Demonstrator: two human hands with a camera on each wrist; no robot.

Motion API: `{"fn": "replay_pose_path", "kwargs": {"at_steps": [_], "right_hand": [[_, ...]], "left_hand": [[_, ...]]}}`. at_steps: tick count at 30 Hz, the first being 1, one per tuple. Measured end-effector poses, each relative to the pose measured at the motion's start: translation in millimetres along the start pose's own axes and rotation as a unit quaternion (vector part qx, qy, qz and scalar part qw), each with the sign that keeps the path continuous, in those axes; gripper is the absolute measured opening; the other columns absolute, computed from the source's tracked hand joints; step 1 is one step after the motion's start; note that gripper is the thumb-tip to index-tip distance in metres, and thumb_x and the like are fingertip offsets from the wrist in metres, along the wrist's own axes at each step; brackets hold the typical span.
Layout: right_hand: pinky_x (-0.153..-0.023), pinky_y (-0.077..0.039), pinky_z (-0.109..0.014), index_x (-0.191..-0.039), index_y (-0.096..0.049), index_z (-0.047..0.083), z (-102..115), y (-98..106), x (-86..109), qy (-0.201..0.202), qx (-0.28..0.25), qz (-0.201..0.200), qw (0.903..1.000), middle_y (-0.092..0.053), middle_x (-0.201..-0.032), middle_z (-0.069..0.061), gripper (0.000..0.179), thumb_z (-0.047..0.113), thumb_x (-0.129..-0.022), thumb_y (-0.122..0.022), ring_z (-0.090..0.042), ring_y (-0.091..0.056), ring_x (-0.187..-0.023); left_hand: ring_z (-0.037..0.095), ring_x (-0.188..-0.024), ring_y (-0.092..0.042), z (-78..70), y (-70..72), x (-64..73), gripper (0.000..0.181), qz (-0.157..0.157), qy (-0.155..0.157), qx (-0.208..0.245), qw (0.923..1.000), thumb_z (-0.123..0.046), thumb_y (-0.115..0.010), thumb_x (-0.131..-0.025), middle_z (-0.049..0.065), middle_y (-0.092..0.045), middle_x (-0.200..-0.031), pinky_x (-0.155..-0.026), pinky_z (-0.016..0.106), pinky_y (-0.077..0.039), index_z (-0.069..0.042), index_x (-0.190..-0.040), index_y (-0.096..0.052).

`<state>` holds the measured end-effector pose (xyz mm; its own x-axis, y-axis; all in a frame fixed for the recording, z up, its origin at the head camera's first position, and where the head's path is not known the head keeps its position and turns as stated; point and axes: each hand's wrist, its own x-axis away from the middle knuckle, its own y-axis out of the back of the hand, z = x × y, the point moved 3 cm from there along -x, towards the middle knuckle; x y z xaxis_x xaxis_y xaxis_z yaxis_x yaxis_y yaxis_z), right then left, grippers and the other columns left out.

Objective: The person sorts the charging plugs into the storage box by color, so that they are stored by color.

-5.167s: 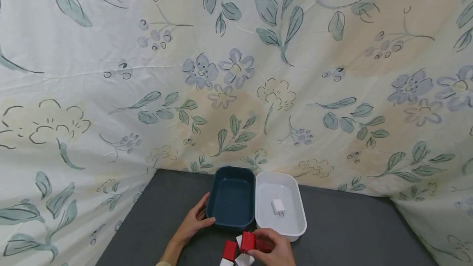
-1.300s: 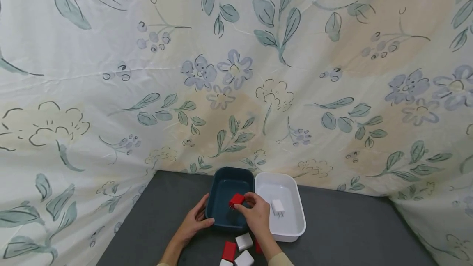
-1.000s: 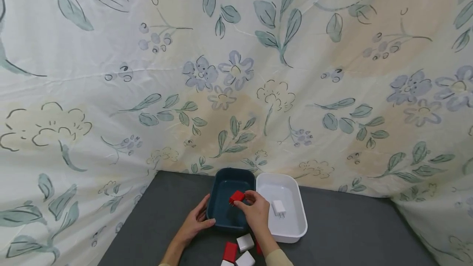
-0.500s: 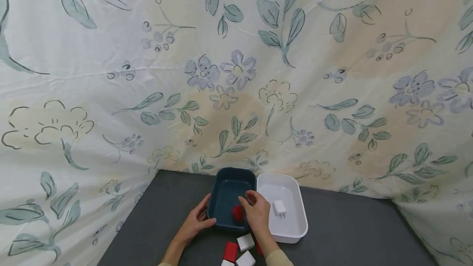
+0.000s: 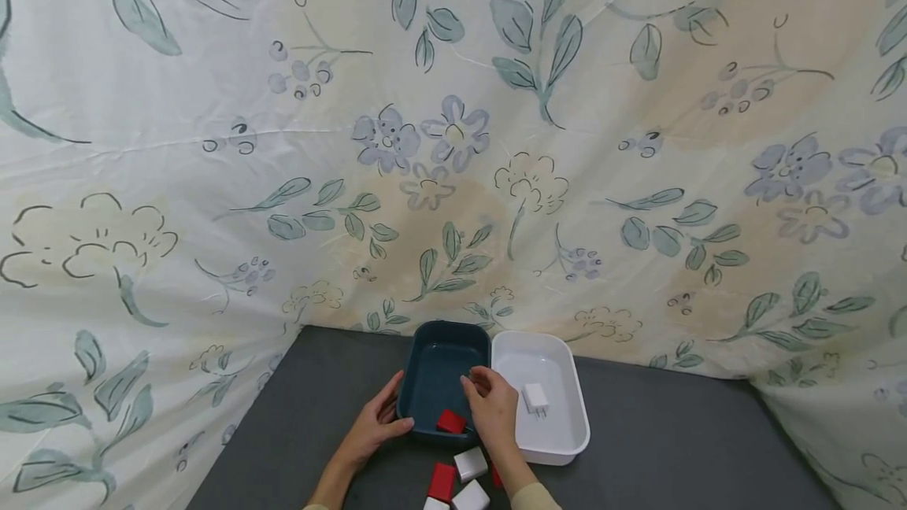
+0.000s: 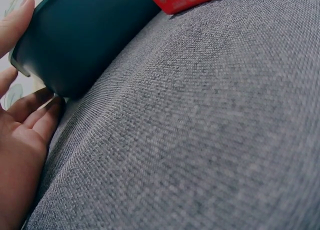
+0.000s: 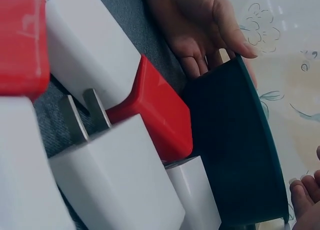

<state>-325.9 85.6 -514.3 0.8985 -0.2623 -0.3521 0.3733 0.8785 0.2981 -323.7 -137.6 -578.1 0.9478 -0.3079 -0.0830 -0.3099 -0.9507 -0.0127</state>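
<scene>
My left hand point(image 5: 379, 419) grips the near left side of a dark teal tray point(image 5: 431, 372), its thumb at the rim. The left wrist view shows the fingers low against the tray's wall point(image 6: 85, 45). Inside the tray, by its near wall, lies a red plug-in charger point(image 5: 451, 421). Over the tray's right side hovers my right hand point(image 5: 494, 408), fingers loosely bent and holding nothing. In front of the tray are several chargers, among them a white charger point(image 5: 471, 464) and a red charger point(image 5: 442, 482). Metal prongs show on one white charger point(image 7: 120, 175) in the right wrist view.
A white tray point(image 5: 546, 360) stands right against the teal one, with a white charger point(image 5: 535, 397) lying in it, prongs toward me. Dark grey cloth point(image 5: 659, 423) covers the table. A floral curtain point(image 5: 453, 179) hangs behind and at both sides.
My right hand carried the red charger from the pile to over the teal tray and let it go. It dropped and lies near the front wall. The left hand stays on the tray.
</scene>
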Motion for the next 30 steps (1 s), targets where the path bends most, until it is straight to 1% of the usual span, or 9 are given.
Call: {"fn": "replay_pose_path", "kwargs": {"at_steps": [2, 5, 7, 12, 14, 19, 21, 27, 30], "right_hand": [[-0.072, -0.054, -0.024, -0.096, -0.069, 0.011, -1, -1, 0.9, 0.004, -0.003, 0.000, 1.0000, -0.070, -0.090, -0.005, 0.021, 0.019, -0.077, -0.075, -0.014, -0.068, -0.080], [-0.071, -0.054, -0.024, -0.097, -0.069, 0.010, -1, 0, 2.3, 0.012, -0.003, -0.002, 0.9999, -0.070, -0.091, -0.004, 0.022, 0.019, -0.077, -0.074, -0.013, -0.068, -0.080], [-0.071, -0.054, -0.024, -0.097, -0.069, 0.009, 0, 0, 3.2, 0.023, -0.004, -0.003, 0.9997, -0.070, -0.091, -0.003, 0.023, 0.018, -0.078, -0.074, -0.013, -0.068, -0.080], [-0.070, -0.054, -0.022, -0.098, -0.069, 0.007, 2, 3, 7.3, 0.048, -0.011, -0.002, 0.9988, -0.070, -0.090, -0.001, 0.023, 0.016, -0.077, -0.074, -0.011, -0.068, -0.079], [-0.071, -0.054, -0.022, -0.098, -0.069, 0.009, 3, 4, 9.3, 0.053, -0.019, 0.001, 0.9984, -0.070, -0.091, -0.002, 0.023, 0.016, -0.077, -0.075, -0.012, -0.068, -0.079], [-0.075, -0.053, -0.022, -0.099, -0.068, 0.016, 5, 4, 14.3, 0.049, -0.032, 0.018, 0.9981, -0.070, -0.094, 0.000, 0.022, 0.017, -0.078, -0.074, -0.010, -0.067, -0.084], [-0.076, -0.052, -0.021, -0.099, -0.067, 0.019, 6, 4, 16.4, 0.046, -0.026, 0.024, 0.9983, -0.069, -0.095, 0.003, 0.022, 0.017, -0.078, -0.074, -0.008, -0.066, -0.085], [-0.077, -0.052, -0.018, -0.099, -0.067, 0.014, 8, 5, 22.9, 0.061, -0.019, 0.029, 0.9975, -0.069, -0.096, 0.001, 0.023, 0.014, -0.077, -0.074, -0.010, -0.065, -0.087], [-0.076, -0.051, -0.017, -0.099, -0.067, 0.016, 9, 6, 26.5, 0.053, -0.014, 0.035, 0.9979, -0.069, -0.096, 0.001, 0.024, 0.013, -0.076, -0.074, -0.011, -0.066, -0.087]], "left_hand": [[0.030, -0.136, -0.029, 0.1, 0.4, 0.2, 0.074, 0.000, -0.001, -0.005, 1.0000, -0.008, -0.060, -0.087, 0.015, -0.024, -0.150, -0.108, 0.032, -0.029, -0.022, -0.147, -0.019], [0.030, -0.136, -0.029, -0.6, 0.3, 0.4, 0.073, -0.001, -0.001, -0.008, 1.0000, -0.009, -0.060, -0.088, 0.016, -0.024, -0.150, -0.105, 0.024, -0.033, -0.021, -0.148, -0.019], [0.030, -0.136, -0.029, -0.5, 0.6, 0.2, 0.074, 0.001, -0.001, -0.006, 1.0000, -0.009, -0.060, -0.088, 0.016, -0.024, -0.150, -0.104, 0.023, -0.033, -0.021, -0.148, -0.019], [0.030, -0.135, -0.030, 0.7, 1.1, 0.1, 0.074, 0.004, -0.003, -0.004, 1.0000, -0.009, -0.061, -0.087, 0.016, -0.025, -0.150, -0.107, 0.028, -0.031, -0.021, -0.147, -0.019], [0.030, -0.135, -0.030, 1.2, 1.2, -0.1, 0.074, 0.003, -0.003, -0.004, 1.0000, -0.009, -0.061, -0.087, 0.016, -0.025, -0.150, -0.106, 0.027, -0.032, -0.021, -0.147, -0.019], [0.030, -0.135, -0.031, 2.3, 2.0, -0.8, 0.075, 0.002, -0.002, -0.003, 1.0000, -0.009, -0.062, -0.087, 0.015, -0.026, -0.150, -0.100, 0.015, -0.034, -0.021, -0.148, -0.019], [0.029, -0.135, -0.031, 2.7, 2.1, -1.3, 0.076, 0.003, -0.002, -0.003, 1.0000, -0.009, -0.062, -0.087, 0.015, -0.027, -0.149, -0.098, 0.012, -0.034, -0.021, -0.148, -0.019], [0.030, -0.135, -0.031, 2.2, 1.7, -1.2, 0.076, 0.006, -0.010, 0.004, 0.9999, -0.008, -0.062, -0.086, 0.016, -0.026, -0.150, -0.099, 0.014, -0.035, -0.021, -0.148, -0.019], [0.029, -0.135, -0.031, 2.3, 1.3, -0.6, 0.076, 0.006, -0.008, 0.014, 0.9999, -0.006, -0.062, -0.086, 0.014, -0.025, -0.150, -0.100, 0.016, -0.035, -0.022, -0.147, -0.020]]}}
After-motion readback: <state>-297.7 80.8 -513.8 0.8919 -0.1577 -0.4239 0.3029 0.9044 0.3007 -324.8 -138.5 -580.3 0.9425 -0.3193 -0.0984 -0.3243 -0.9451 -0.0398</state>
